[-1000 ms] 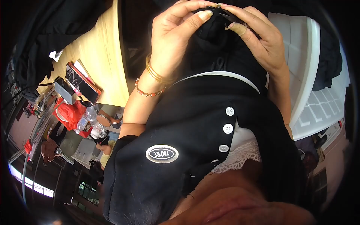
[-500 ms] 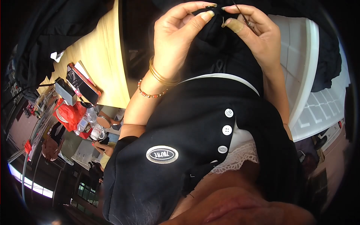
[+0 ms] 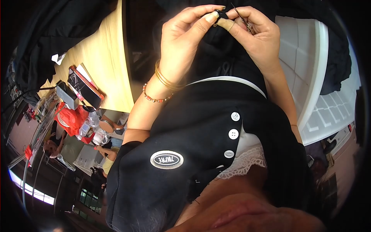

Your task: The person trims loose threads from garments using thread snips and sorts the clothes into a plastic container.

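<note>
The right hand (image 3: 261, 42) had just closed in on the black cloth (image 3: 222, 15) beside the left hand (image 3: 179, 40), so both pinched it, thumb against finger, out before the person (image 3: 181, 123); the snips (image 3: 249, 28) lay idle against the right fingers

Lateral room and obstacle.
We see a gap between left hand (image 3: 183, 34) and table (image 3: 110, 58); a white tub (image 3: 321, 58) bounds the right.

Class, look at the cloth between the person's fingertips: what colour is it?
The cloth is black, seen best in the head view, the only one given.
</note>
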Demonstrator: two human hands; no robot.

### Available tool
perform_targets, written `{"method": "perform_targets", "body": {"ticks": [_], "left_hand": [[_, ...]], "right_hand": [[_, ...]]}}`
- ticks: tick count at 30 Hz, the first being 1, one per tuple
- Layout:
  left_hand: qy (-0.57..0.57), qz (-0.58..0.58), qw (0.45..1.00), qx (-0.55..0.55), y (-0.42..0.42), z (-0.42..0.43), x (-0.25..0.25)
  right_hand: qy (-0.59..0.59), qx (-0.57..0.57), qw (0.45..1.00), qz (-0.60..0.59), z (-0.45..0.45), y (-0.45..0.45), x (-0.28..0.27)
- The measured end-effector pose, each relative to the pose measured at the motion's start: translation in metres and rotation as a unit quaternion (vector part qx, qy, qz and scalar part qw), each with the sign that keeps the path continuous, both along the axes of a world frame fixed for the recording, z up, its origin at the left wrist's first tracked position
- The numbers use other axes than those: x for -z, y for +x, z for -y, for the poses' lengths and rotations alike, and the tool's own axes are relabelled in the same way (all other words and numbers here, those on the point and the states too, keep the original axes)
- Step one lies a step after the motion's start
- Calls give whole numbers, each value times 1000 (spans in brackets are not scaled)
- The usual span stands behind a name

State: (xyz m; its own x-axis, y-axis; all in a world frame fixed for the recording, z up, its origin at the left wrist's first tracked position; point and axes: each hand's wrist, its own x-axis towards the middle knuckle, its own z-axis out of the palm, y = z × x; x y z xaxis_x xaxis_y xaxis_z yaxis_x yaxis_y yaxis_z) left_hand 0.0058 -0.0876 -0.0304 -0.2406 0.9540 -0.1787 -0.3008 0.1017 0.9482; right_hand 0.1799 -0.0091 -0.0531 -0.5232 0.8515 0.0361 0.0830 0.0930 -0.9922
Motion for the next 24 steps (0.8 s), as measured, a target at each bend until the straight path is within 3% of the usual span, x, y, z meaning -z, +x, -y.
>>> {"method": "perform_targets", "body": {"ticks": [4,12,15,18,21,24], "left_hand": [[-2,-7,1000,7,-1,2,-1],[5,-9,1000,9,-9,4,12],[-23,-68,997,28,-3,1,-16],[148,-267,951,57,-14,-4,-1],[133,-272,953,26,-8,-4,-5],[69,-171,983,-2,0,1,-2]], "right_hand": [[96,19,994,40,3,-5,-5],[64,4,997,36,4,-1,-7],[38,1,999,22,3,0,-5],[-24,-9,1000,-19,1,2,-3],[-55,-19,998,-27,-1,2,-6],[-67,-22,997,-35,-2,2,-9]]}}
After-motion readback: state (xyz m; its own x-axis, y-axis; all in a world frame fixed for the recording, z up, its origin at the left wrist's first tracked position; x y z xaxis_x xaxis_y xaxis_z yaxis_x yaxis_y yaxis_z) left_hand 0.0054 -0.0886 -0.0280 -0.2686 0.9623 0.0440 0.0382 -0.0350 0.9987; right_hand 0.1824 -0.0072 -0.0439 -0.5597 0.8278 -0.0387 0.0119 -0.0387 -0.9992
